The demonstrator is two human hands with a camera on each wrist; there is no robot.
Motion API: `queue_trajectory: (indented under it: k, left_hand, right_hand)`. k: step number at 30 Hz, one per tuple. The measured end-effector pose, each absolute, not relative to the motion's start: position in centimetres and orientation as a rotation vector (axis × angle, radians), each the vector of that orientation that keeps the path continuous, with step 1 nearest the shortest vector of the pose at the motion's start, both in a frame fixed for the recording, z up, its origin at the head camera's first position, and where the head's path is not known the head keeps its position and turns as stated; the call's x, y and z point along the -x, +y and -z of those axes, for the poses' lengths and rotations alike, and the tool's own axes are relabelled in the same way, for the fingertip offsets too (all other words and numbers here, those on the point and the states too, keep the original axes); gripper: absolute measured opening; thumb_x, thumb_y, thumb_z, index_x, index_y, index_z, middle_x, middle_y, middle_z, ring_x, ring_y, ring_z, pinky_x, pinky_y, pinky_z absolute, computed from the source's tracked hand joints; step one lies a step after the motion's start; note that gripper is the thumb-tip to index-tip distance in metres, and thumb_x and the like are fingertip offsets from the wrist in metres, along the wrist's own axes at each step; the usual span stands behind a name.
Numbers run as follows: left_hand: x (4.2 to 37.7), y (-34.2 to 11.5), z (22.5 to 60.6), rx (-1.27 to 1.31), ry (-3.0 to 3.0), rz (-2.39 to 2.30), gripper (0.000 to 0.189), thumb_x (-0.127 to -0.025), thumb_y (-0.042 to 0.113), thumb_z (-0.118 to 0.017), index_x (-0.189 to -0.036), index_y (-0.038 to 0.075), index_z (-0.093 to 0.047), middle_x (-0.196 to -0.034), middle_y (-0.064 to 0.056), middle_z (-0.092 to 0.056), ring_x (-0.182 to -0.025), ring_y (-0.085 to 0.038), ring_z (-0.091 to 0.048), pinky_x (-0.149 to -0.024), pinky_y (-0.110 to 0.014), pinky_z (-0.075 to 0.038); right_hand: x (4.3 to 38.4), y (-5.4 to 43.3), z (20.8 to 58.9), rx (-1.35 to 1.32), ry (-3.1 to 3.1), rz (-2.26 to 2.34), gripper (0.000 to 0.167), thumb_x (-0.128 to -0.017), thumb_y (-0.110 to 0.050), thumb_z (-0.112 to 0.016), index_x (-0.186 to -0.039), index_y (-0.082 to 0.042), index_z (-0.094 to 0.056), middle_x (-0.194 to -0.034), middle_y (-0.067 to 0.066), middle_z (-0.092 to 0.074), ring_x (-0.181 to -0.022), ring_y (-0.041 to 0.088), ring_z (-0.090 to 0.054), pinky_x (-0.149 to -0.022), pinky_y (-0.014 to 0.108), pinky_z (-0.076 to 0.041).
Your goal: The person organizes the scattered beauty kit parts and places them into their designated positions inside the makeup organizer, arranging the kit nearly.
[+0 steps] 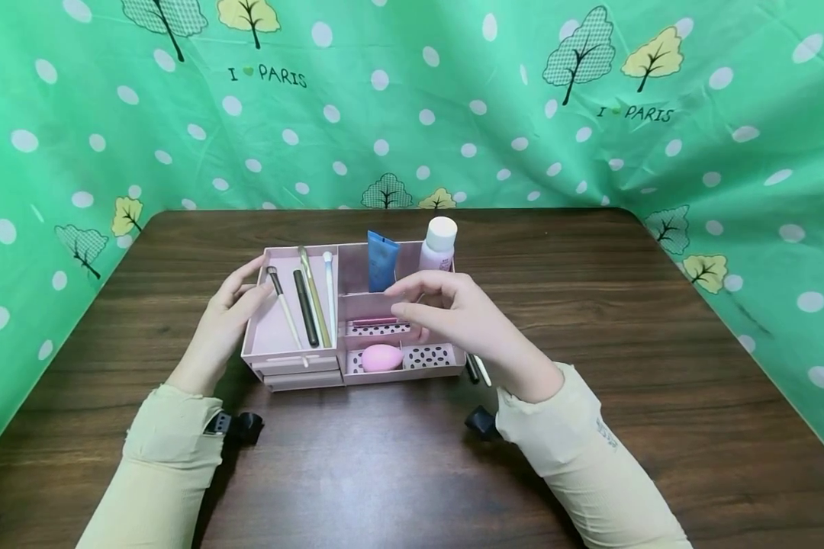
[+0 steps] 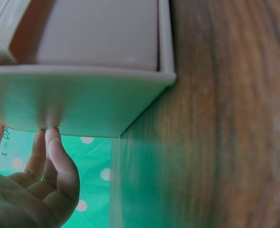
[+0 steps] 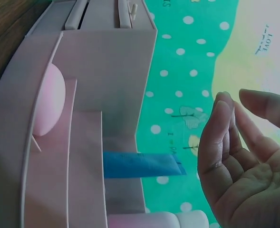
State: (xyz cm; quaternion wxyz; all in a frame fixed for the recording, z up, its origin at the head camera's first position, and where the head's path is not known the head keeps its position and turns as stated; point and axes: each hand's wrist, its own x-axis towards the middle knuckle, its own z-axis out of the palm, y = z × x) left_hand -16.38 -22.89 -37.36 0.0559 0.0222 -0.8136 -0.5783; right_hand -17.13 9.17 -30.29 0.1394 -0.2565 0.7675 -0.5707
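A pink desktop organizer (image 1: 295, 354) stands on the table. Its left tray holds several slim items, including a white-handled makeup brush (image 1: 287, 309), a black pen-like stick (image 1: 305, 309) and a gold-coloured stick (image 1: 316, 297). My left hand (image 1: 216, 328) rests against the organizer's left side, its fingertips touching the outer wall (image 2: 92, 102) in the left wrist view. Over the right compartments hovers my right hand (image 1: 463, 313), fingers bent, with nothing between thumb and fingers. Near it stand a blue tube (image 1: 382, 263) and a white-capped bottle (image 1: 439, 244). A pink makeup sponge (image 1: 381, 357) lies in the front compartment.
Black and white sticks (image 1: 479, 370) show beside the organizer's right front corner, partly hidden. Two drawers (image 1: 302, 379) sit under the left tray. A dark wooden table (image 1: 357, 473) carries everything. Behind it hangs a green dotted cloth (image 1: 412, 91).
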Motion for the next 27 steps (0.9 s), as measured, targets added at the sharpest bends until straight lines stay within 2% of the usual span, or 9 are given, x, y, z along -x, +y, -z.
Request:
queue_trajectory:
  k: [4, 10, 17, 24, 27]
  left_hand:
    - [16.4, -22.8, 37.4, -0.064, -2.469, 1.757, 0.055, -0.101, 0.04, -0.053, -0.153, 0.03, -0.038, -0.109, 0.008, -0.056, -0.102, -0.002, -0.052, -0.09, -0.023, -0.039]
    - [16.5, -22.8, 37.4, -0.071, -2.466, 1.774, 0.055, -0.101, 0.04, -0.053, -0.153, 0.03, -0.038, -0.109, 0.01, -0.056, -0.104, -0.002, -0.052, -0.092, -0.024, -0.038]
    - [16.4, -23.1, 37.2, -0.074, -2.477, 1.75, 0.055, -0.101, 0.041, -0.053, -0.153, 0.03, -0.038, -0.11, 0.008, -0.056, -0.102, -0.001, -0.053, -0.089, -0.021, -0.04]
    - [16.4, -23.1, 37.3, -0.068, -2.476, 1.746, 0.055, -0.101, 0.04, -0.054, -0.153, 0.03, -0.038, -0.106, 0.013, -0.057, -0.099, -0.001, -0.054, -0.085, -0.018, -0.042]
    - [16.4, -23.0, 37.2, -0.072, -2.479, 1.745, 0.055, -0.101, 0.04, -0.054, -0.153, 0.03, -0.038, -0.106, 0.013, -0.057, -0.1, -0.001, -0.054, -0.086, -0.019, -0.041]
  right_hand:
    - [17.2, 9.8, 29.9, 0.732, 2.211, 1.651, 0.026, -0.092, -0.011, -0.067, -0.118, -0.005, -0.069, -0.085, 0.004, -0.066, -0.065, 0.02, -0.063, -0.065, 0.036, -0.056]
    - [17.8, 11.5, 29.3, 0.771, 2.242, 1.646, 0.025, -0.093, -0.006, -0.065, -0.118, -0.002, -0.067, -0.089, 0.008, -0.068, -0.065, 0.02, -0.063, -0.065, 0.032, -0.054]
    - [18.7, 13.3, 28.7, 0.792, 2.249, 1.666, 0.027, -0.092, -0.002, -0.064, -0.118, 0.004, -0.065, -0.079, 0.006, -0.066, -0.064, 0.018, -0.062, -0.063, 0.032, -0.055]
    - [19.8, 14.9, 29.0, 0.702, 2.254, 1.691, 0.024, -0.093, -0.004, -0.064, -0.117, -0.002, -0.067, -0.076, 0.006, -0.066, -0.064, 0.016, -0.063, -0.064, 0.033, -0.058]
    - [20.3, 15.7, 29.2, 0.683, 2.289, 1.657, 0.024, -0.093, -0.005, -0.065, -0.117, -0.002, -0.066, -0.079, 0.007, -0.068, -0.066, 0.017, -0.064, -0.066, 0.034, -0.058]
